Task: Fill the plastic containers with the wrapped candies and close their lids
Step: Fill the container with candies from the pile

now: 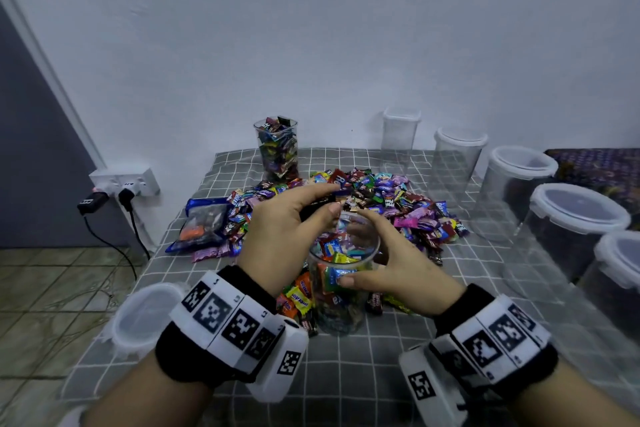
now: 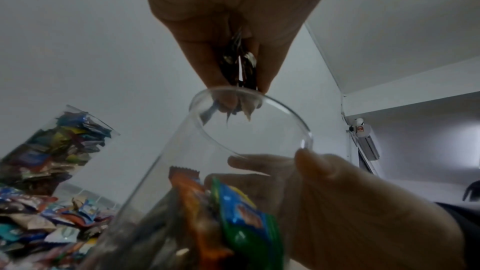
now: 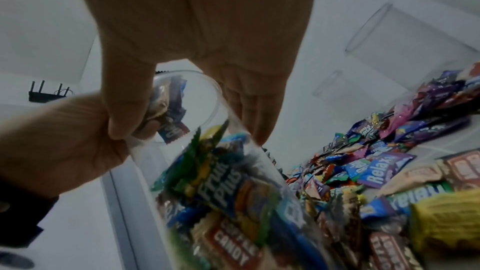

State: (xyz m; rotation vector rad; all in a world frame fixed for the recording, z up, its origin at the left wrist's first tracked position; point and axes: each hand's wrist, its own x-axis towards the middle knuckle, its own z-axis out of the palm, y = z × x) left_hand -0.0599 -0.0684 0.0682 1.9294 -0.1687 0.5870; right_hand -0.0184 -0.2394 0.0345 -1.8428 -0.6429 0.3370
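Observation:
A clear plastic container [image 1: 341, 302], partly filled with wrapped candies, stands on the checked cloth near me. My right hand [image 1: 363, 250] grips it just under the rim, thumb in front and fingers behind, as the right wrist view shows with the right hand [image 3: 192, 130]. My left hand [image 1: 330, 199] pinches a few dark wrapped candies [image 1: 317, 206] right above the open mouth. In the left wrist view those candies [image 2: 241, 65] hang from the left hand [image 2: 241, 81] over the container rim [image 2: 291, 114]. A big loose candy pile [image 1: 398, 204] lies just beyond.
A full, lidless container [image 1: 277, 149] stands at the back left. Several empty lidded containers [image 1: 575, 218] line the right side. A loose lid [image 1: 145, 315] lies at the cloth's left edge, near a blue candy bag [image 1: 204, 225]. A wall socket with plugs [image 1: 124, 187] is to the left.

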